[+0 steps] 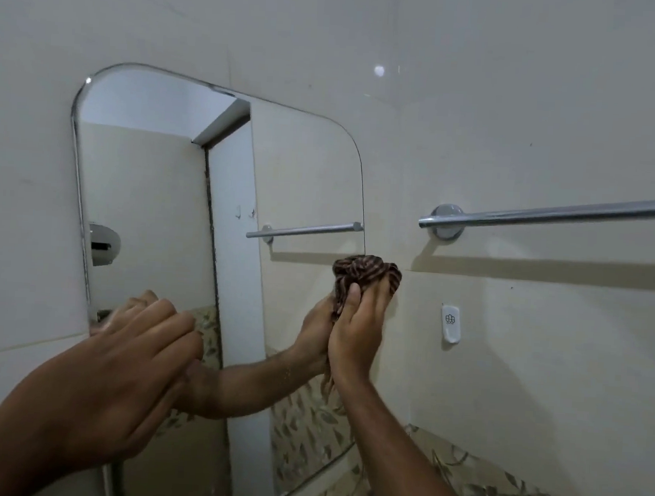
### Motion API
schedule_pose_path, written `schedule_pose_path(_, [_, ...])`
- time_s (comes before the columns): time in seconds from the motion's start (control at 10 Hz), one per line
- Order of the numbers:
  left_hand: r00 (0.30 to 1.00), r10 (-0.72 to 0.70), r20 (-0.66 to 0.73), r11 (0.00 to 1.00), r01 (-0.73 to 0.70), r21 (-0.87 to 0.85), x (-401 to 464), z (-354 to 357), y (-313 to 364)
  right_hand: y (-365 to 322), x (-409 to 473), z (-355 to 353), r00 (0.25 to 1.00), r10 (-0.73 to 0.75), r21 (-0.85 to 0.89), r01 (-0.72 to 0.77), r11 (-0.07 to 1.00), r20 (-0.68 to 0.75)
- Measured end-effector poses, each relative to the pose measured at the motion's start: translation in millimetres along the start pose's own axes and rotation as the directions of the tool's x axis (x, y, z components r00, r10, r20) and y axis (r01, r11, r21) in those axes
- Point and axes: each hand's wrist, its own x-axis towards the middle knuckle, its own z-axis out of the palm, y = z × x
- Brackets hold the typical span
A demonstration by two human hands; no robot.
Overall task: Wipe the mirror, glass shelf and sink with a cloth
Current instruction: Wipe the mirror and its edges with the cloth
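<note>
The right hand (355,326) is pressing a bunched brown striped cloth (366,275) against the right edge of the mirror (161,184), its fingers (378,300) curling tightly around the fabric. The left hand (119,369) is resting near the mirror's lower left edge, fingers together and slightly bent, apparently touching the glass. A chrome towel bar (550,213) is hanging on the tiled wall (518,106) to the right

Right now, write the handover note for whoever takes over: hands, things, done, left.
Right hand: closed on the striped cloth, pressed at the mirror's right edge, below the towel bar.
Left hand: open, flat near the mirror's lower left edge.
Done: cannot tell how much of the mirror is wiped.
Left: finish the mirror; glass shelf and sink are out of view.
</note>
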Motion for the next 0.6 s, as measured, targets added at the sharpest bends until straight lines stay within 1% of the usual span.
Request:
schedule_pose_path(0.1, [0.99,-0.063,-0.123,0.995,0.072,0.072,5,-9,9,-39,-35,11,0.96,-0.244,0.091,0.233,0.968,0.135])
schedule_pose_path(0.2, [0.97,-0.164,-0.182,0.986,0.16,-0.036,4,-22,13,-79,-76,17,0.814,-0.47,0.112,0.461,0.88,0.341])
schedule_pose_path(0.3, [0.934,-0.263,-0.241,0.957,0.223,-0.184,6,-21,8,-95,-105,15,0.531,-0.774,0.198,0.765,0.613,0.345])
schedule_pose_path(0.4, [0.889,-0.308,-0.338,0.941,0.23,-0.25,13,-27,13,-96,-94,19,0.377,-0.883,0.249,0.859,0.446,0.281])
schedule_pose_path(0.5, [0.861,-0.273,-0.429,0.952,0.178,-0.249,16,-28,14,-90,-39,25,0.578,-0.794,0.144,0.783,0.605,0.188])
schedule_pose_path(0.6, [0.85,-0.232,-0.472,0.963,0.133,-0.234,20,-29,14,-83,24,28,0.863,-0.494,0.096,0.486,0.869,0.105])
